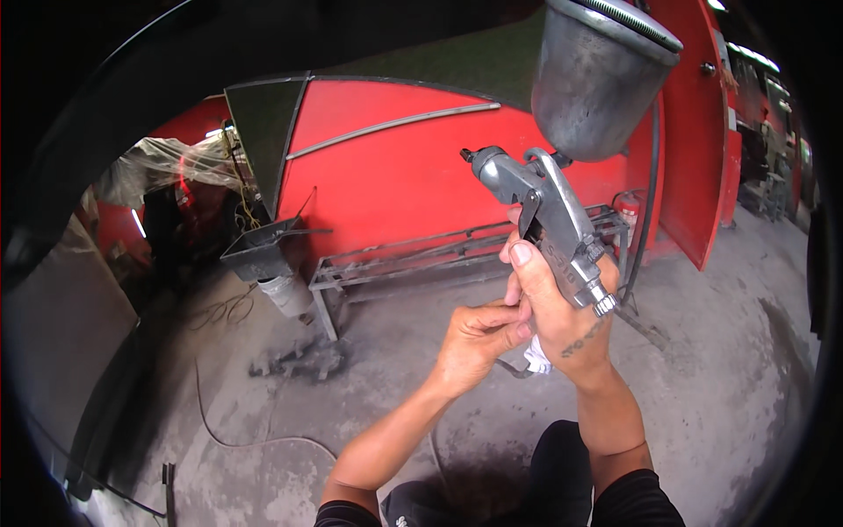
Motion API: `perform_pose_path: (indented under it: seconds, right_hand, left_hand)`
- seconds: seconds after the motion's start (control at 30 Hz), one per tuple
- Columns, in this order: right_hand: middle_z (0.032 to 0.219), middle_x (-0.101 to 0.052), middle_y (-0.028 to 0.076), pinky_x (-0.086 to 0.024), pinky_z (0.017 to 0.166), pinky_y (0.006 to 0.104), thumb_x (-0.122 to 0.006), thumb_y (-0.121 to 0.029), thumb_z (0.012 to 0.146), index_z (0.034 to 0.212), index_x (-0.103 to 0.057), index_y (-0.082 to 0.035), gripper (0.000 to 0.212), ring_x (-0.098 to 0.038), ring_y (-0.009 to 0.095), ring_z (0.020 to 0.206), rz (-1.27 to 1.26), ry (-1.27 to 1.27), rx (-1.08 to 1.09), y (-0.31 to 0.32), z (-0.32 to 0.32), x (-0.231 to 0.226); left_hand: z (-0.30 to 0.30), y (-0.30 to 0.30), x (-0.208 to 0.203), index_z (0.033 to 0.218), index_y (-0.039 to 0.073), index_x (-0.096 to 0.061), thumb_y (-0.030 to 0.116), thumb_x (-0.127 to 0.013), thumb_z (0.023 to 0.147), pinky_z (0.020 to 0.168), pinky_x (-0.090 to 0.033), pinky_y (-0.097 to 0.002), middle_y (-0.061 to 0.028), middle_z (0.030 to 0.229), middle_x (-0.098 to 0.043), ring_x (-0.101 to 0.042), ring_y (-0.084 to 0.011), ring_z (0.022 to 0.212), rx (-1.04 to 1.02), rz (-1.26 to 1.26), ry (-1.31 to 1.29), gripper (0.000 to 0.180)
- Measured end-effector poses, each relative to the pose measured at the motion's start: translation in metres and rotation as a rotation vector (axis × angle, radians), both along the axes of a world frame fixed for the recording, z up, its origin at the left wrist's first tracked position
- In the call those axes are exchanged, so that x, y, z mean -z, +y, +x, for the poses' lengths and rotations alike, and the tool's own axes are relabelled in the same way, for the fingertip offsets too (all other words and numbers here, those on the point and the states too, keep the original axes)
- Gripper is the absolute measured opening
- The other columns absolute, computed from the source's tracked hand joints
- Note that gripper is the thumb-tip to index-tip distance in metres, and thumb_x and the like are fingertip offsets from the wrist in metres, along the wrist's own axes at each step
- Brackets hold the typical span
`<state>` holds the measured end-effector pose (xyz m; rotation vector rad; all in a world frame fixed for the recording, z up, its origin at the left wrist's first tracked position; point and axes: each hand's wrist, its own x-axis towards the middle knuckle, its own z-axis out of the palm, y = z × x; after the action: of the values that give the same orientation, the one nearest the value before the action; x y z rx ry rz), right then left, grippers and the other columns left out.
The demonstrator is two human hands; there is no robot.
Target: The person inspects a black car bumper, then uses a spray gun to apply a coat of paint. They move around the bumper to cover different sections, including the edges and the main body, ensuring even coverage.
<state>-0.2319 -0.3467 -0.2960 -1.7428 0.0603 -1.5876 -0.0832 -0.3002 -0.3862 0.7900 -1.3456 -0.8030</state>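
Observation:
A grey metal spray gun (pixel 558 220) with a large metal cup (pixel 597 83) on top is raised in front of me, its nozzle turned to the left. My right hand (pixel 562 307) is wrapped round the gun's handle, the thumb lying along its side. Close beside it, my left hand (pixel 483 338) has its fingers pinched together, touching the right hand's fingers; what they hold is hidden. A bit of white cloth or paper (pixel 537 357) shows just below the hands, next to a short dark piece of hose (pixel 514 370).
Behind stands a red wall (pixel 395 176) with a low metal frame (pixel 413 263) before it. A black hopper-like tray (pixel 259 250) sits over a whitish bucket (pixel 287 294) to the left. A fire extinguisher (pixel 627 209) is at the right, near an open red door (pixel 685 140). A hose (pixel 255 442) trails over the floor.

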Motion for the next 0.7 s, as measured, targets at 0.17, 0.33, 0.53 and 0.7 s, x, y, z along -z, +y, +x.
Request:
perform_pose_path:
  seconds: [0.17, 0.33, 0.53, 0.7]
  right_hand:
    - [0.093, -0.071, 0.009, -0.048, 0.053, 0.0252, -0.065, -0.008, 0.101, 0.126, -0.065, 0.009, 0.03, -0.062, 0.01, 0.063, 0.022, -0.001, 0.005, 0.001, -0.004, 0.007]
    - [0.071, -0.059, 0.004, -0.044, 0.056, 0.0312, -0.07, -0.007, 0.097, 0.116, -0.068, 0.008, 0.024, -0.051, 0.011, 0.061, 0.014, -0.175, 0.044, 0.008, 0.0, 0.008]
    - [0.089, -0.071, 0.009, -0.048, 0.053, 0.0256, -0.066, -0.01, 0.1, 0.123, -0.067, 0.008, 0.029, -0.063, 0.01, 0.063, 0.033, -0.002, 0.07, 0.006, -0.016, 0.016]
    - [0.066, -0.054, 0.004, -0.042, 0.055, 0.0335, -0.072, -0.014, 0.096, 0.114, -0.068, 0.006, 0.026, -0.047, 0.013, 0.057, 0.172, 0.185, 0.147, 0.001, -0.017, 0.041]
  left_hand:
    - [-0.003, 0.003, 0.005, 0.124, -0.006, -0.074, 0.009, -0.076, 0.1, 0.095, -0.055, -0.0308, -0.0081, 0.122, -0.074, -0.065, -0.0128, 0.108, -0.027, 0.004, -0.09, 0.028]
    - [-0.006, 0.003, 0.0, 0.122, -0.006, -0.075, 0.009, -0.073, 0.102, 0.095, -0.054, -0.0306, -0.0072, 0.12, -0.073, -0.064, -0.0125, 0.107, 0.025, -0.009, -0.045, 0.025]
    - [-0.019, 0.005, 0.009, 0.12, -0.005, -0.075, 0.009, -0.071, 0.103, 0.091, -0.054, -0.0314, -0.0064, 0.113, -0.072, -0.064, -0.0127, 0.101, 0.063, -0.029, -0.029, 0.022]
    - [-0.031, 0.006, 0.042, 0.12, -0.004, -0.075, 0.009, -0.07, 0.104, 0.086, -0.054, -0.0319, -0.0054, 0.105, -0.071, -0.065, -0.0131, 0.094, 0.019, 0.057, -0.004, 0.022]
